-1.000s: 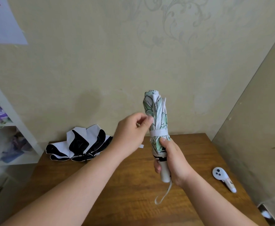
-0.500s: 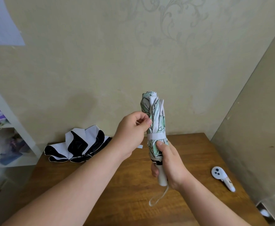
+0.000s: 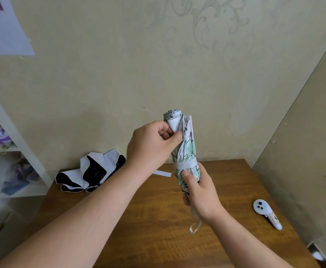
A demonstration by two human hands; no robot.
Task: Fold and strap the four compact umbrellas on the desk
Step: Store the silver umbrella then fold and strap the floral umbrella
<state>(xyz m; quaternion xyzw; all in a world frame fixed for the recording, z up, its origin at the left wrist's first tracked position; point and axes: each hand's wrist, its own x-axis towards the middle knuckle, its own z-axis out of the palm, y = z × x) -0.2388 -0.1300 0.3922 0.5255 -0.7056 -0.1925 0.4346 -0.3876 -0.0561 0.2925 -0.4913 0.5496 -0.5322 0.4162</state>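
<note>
Green-patterned umbrella [image 3: 185, 149]: held upright above the worktop [image 3: 158, 219], rolled, with its white strap [image 3: 185, 164] wrapped round the lower part of the canopy.

Right hand [image 3: 200, 192]: grip clamped on the handle and canopy base, just below the strap, thumb pressing the cloth beneath it. A wrist loop [image 3: 195, 228] dangles under this hand.

Left hand [image 3: 152, 146]: grip pinched together on a loose white fold near the top of the umbrella, above the strap.

Step in hand, as judged: tidying the last stray pleat of an umbrella that appears already strapped. To do it well, keep the right grip firm so the roll does not unwind; draw the fold flat in the same direction as the roll, then tuck it under its neighbour. Pulling outward risks dragging cloth from under the strap.

Black-and-white umbrella [image 3: 92, 173]: lying on the worktop, left of and behind the held umbrella, canopy loose and not yet folded; its strap tab [image 3: 162, 173] lies flat toward the held umbrella.

White controller [image 3: 266, 212]: on the worktop, right of the held umbrella, well apart.

Other umbrellas: not in view.
</note>
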